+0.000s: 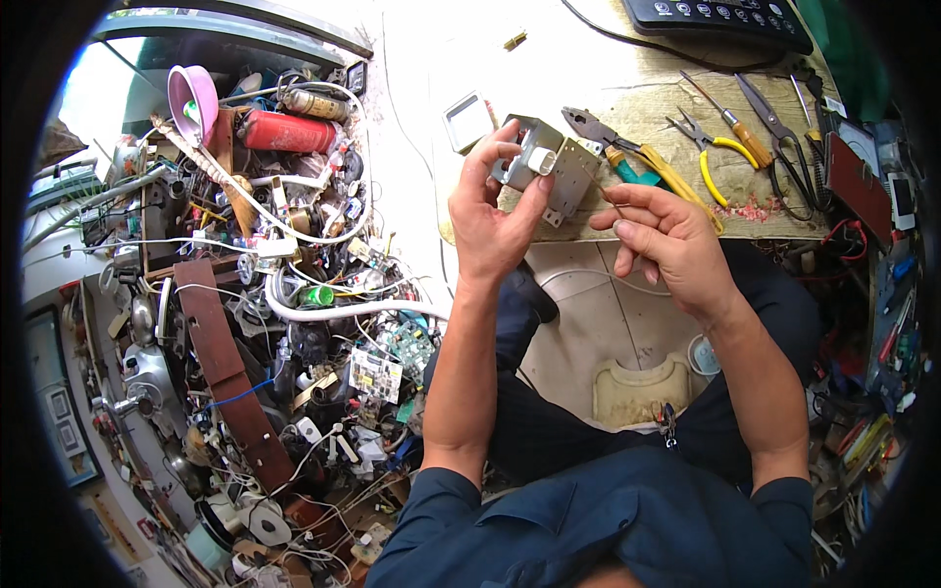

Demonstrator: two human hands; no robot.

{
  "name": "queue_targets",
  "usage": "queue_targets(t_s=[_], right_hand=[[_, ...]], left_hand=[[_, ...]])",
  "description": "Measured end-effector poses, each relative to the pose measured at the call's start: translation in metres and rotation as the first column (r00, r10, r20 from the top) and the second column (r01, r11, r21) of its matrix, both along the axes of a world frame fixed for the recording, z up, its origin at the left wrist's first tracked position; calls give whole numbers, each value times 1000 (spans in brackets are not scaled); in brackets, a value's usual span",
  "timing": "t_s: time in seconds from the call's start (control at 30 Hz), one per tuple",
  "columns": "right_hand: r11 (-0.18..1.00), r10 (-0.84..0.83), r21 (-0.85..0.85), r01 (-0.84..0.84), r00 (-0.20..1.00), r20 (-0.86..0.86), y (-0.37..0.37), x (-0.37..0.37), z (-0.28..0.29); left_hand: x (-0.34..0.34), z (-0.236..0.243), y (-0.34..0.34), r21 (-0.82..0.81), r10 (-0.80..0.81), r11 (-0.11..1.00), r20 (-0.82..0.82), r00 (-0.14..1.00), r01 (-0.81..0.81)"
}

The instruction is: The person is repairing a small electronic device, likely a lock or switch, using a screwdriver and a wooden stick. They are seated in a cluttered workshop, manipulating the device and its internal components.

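A boxy grey metal component (576, 186) with a white cap (540, 161) sits just above the centre of the frame, tilted, held up at the near edge of the tabletop (627, 73). The left hand (495, 216) pinches it, thumb on one side and fingers curled round the other. Just beside its flat plate, the right hand (676, 245) has thumb and forefinger pressed together on a thin rod-like piece (596, 184); whether its tip touches the plate I cannot tell.

Left of the component lies a small white-rimmed square tray (469, 122). To the right of it, heavy pliers (586, 123) lie beside a green-handled tool (635, 172), partly crossing it. Farther toward the upper right come yellow-handled pliers (723, 162), a wooden-handled screwdriver (747, 137) and dark scissors (774, 122). A black button panel (725, 20) fills the top right, and a small brass-coloured piece (515, 40) lies at the top centre.

Across the left of the frame spreads a heap of parts, with a red cylinder (289, 131), a pink bowl (193, 103) and a long brown board (221, 363).
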State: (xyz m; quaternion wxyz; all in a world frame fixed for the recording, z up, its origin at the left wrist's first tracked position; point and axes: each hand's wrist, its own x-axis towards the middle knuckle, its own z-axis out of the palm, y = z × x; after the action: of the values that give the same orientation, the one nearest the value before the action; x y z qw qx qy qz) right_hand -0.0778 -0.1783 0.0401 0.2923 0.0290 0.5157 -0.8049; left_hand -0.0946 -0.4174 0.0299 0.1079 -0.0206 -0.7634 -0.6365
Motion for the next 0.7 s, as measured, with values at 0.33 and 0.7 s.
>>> queue_targets(t_s=[0.33,0.7], right_hand=[[967,33,252,29,970,-242,-5,8,4],[822,162,433,369,578,-800,-14,2,-7]], left_hand=[[-2,-6,-10,-106,-42,994,-95,995,32],[-3,-3,-17,-132,-76,989,-47,996,69]])
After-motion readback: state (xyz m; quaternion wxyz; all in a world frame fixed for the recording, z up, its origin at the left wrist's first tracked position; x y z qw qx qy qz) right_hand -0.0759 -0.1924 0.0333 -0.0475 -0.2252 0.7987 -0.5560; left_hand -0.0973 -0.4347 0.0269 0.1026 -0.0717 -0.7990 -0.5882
